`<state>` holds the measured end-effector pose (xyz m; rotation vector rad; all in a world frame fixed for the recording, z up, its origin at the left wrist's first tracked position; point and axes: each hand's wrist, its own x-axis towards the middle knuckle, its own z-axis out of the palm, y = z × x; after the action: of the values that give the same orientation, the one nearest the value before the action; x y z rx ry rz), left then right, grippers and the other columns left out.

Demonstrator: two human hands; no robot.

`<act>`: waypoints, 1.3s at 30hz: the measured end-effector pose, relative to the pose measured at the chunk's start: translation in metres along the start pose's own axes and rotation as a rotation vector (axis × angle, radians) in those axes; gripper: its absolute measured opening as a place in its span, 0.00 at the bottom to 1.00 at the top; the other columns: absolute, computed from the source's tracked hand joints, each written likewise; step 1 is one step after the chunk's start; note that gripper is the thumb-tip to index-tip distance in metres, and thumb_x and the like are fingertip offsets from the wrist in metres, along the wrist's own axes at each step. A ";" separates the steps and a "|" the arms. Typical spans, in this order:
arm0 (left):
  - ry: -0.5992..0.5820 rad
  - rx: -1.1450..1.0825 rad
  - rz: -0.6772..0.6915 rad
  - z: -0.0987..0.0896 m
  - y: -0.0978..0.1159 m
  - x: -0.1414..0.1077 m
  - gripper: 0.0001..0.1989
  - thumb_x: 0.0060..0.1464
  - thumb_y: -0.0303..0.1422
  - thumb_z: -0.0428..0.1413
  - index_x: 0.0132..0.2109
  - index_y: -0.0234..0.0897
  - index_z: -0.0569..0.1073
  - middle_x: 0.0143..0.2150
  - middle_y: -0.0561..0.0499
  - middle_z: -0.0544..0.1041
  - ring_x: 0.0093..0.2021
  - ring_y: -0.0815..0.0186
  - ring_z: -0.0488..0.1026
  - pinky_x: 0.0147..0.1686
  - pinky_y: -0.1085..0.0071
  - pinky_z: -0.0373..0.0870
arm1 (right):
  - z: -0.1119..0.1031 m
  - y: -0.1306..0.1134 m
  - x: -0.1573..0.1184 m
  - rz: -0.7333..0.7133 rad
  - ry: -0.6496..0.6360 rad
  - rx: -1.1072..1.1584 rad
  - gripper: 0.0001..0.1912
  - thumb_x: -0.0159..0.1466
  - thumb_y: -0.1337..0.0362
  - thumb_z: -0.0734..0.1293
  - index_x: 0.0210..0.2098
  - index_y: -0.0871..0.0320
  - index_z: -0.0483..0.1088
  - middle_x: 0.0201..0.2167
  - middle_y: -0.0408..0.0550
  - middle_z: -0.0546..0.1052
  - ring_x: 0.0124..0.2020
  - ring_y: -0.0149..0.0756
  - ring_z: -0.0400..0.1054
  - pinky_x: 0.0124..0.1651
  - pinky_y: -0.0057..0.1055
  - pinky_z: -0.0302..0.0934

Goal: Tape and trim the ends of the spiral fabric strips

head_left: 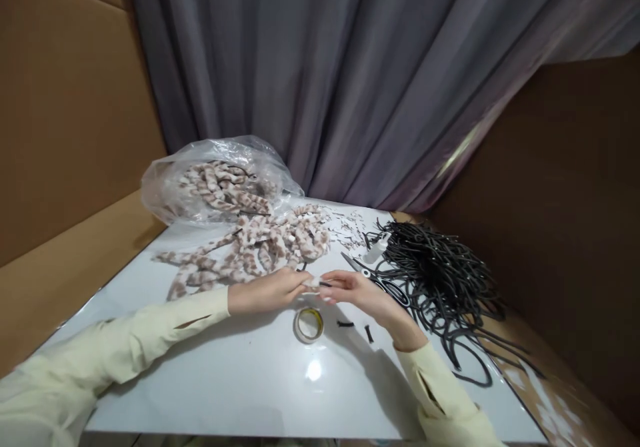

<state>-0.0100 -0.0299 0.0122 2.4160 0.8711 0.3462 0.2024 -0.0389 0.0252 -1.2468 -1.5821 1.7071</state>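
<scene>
Over the middle of the table, my left hand (273, 290) pinches the pale end of a fluffy strip (313, 282). Opposite it, my right hand (367, 295) has its thumb and fingers closed on a short dark cord end (325, 284), which meets the pale end between my fingertips. Whether the cord is inside the strip or beside it I cannot tell. Just below my hands lies a roll of tape (299, 327). Two short black cord pieces, one being a small offcut (345, 324), rest under my right hand. Black-handled scissors (395, 288) lie beyond my right wrist.
A heap of brown-and-white fluffy strips (250, 250) spreads behind my left hand. Behind it sits a clear plastic bag (165, 190) holding more strips. At right is a tangled pile of black cords (440, 267), with a small white bottle (376, 248) beside it. Paper scraps (350, 227) lie at the back.
</scene>
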 end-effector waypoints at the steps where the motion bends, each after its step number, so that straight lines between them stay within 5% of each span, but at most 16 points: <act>1: 0.009 0.025 0.004 0.002 -0.001 0.004 0.13 0.62 0.34 0.39 0.38 0.36 0.66 0.31 0.50 0.70 0.31 0.65 0.68 0.31 0.72 0.59 | -0.017 0.007 -0.010 0.017 0.105 -0.038 0.18 0.54 0.59 0.68 0.42 0.61 0.70 0.36 0.52 0.77 0.37 0.41 0.73 0.44 0.40 0.65; 5: 0.016 0.014 0.002 0.013 -0.006 0.012 0.15 0.62 0.38 0.38 0.34 0.38 0.65 0.27 0.52 0.67 0.28 0.67 0.66 0.28 0.72 0.56 | -0.086 0.042 -0.056 -0.097 0.775 -0.402 0.24 0.50 0.72 0.60 0.46 0.56 0.69 0.49 0.53 0.72 0.52 0.47 0.66 0.55 0.45 0.57; 7: 0.004 -0.020 0.001 0.021 -0.010 0.015 0.16 0.63 0.39 0.37 0.32 0.38 0.64 0.26 0.53 0.66 0.27 0.68 0.65 0.28 0.73 0.56 | -0.105 0.057 -0.071 -0.049 0.921 -0.747 0.26 0.46 0.75 0.58 0.43 0.57 0.71 0.52 0.55 0.69 0.57 0.49 0.60 0.58 0.45 0.52; 9: 0.012 -0.049 -0.018 0.029 -0.015 0.017 0.16 0.63 0.38 0.37 0.32 0.38 0.64 0.27 0.53 0.68 0.28 0.68 0.66 0.29 0.73 0.57 | -0.108 0.066 -0.077 0.023 0.825 -0.988 0.23 0.48 0.74 0.57 0.41 0.58 0.71 0.50 0.56 0.71 0.53 0.48 0.64 0.56 0.43 0.56; 13: 0.050 -0.003 -0.093 0.044 -0.022 0.020 0.16 0.63 0.39 0.36 0.35 0.37 0.63 0.33 0.49 0.71 0.33 0.64 0.70 0.31 0.71 0.60 | -0.089 0.071 -0.061 0.044 0.653 -1.099 0.16 0.55 0.68 0.60 0.42 0.60 0.71 0.44 0.56 0.74 0.46 0.45 0.68 0.50 0.37 0.59; 19: 0.041 0.148 -0.164 0.050 -0.021 0.018 0.14 0.63 0.39 0.36 0.44 0.37 0.60 0.27 0.49 0.72 0.27 0.61 0.71 0.25 0.71 0.57 | -0.084 0.062 -0.033 0.130 0.600 -1.194 0.07 0.49 0.67 0.64 0.29 0.61 0.69 0.32 0.54 0.73 0.36 0.43 0.67 0.38 0.32 0.59; 24: 0.024 0.168 -0.155 0.050 -0.020 0.017 0.12 0.63 0.36 0.37 0.43 0.37 0.62 0.30 0.47 0.74 0.31 0.58 0.73 0.27 0.70 0.58 | -0.085 0.044 -0.049 0.165 0.548 -1.213 0.07 0.45 0.69 0.64 0.26 0.59 0.67 0.28 0.50 0.73 0.29 0.38 0.67 0.30 0.28 0.57; 27: 0.043 0.133 -0.108 0.052 -0.023 0.016 0.12 0.63 0.36 0.37 0.42 0.38 0.63 0.34 0.47 0.75 0.34 0.59 0.73 0.29 0.70 0.60 | -0.081 0.045 -0.078 0.136 0.547 -1.086 0.11 0.45 0.67 0.64 0.30 0.59 0.70 0.31 0.52 0.76 0.33 0.41 0.70 0.35 0.31 0.61; 33: 0.074 0.030 -0.028 0.053 -0.025 0.013 0.11 0.62 0.32 0.38 0.43 0.38 0.63 0.36 0.48 0.73 0.34 0.62 0.72 0.32 0.70 0.61 | -0.046 0.068 -0.136 0.141 0.863 -0.518 0.16 0.43 0.55 0.71 0.30 0.55 0.74 0.27 0.51 0.79 0.30 0.46 0.72 0.31 0.35 0.67; 39: 0.181 -0.080 -0.092 0.050 -0.021 0.012 0.19 0.52 0.50 0.50 0.30 0.37 0.61 0.27 0.53 0.68 0.28 0.66 0.66 0.27 0.72 0.57 | 0.019 0.079 -0.127 0.033 0.798 -0.267 0.16 0.44 0.57 0.72 0.31 0.56 0.75 0.29 0.48 0.77 0.30 0.42 0.71 0.32 0.31 0.67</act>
<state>0.0088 -0.0294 -0.0402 2.2882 1.0235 0.5598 0.2619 -0.1718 -0.0158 -1.7900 -1.2948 0.8249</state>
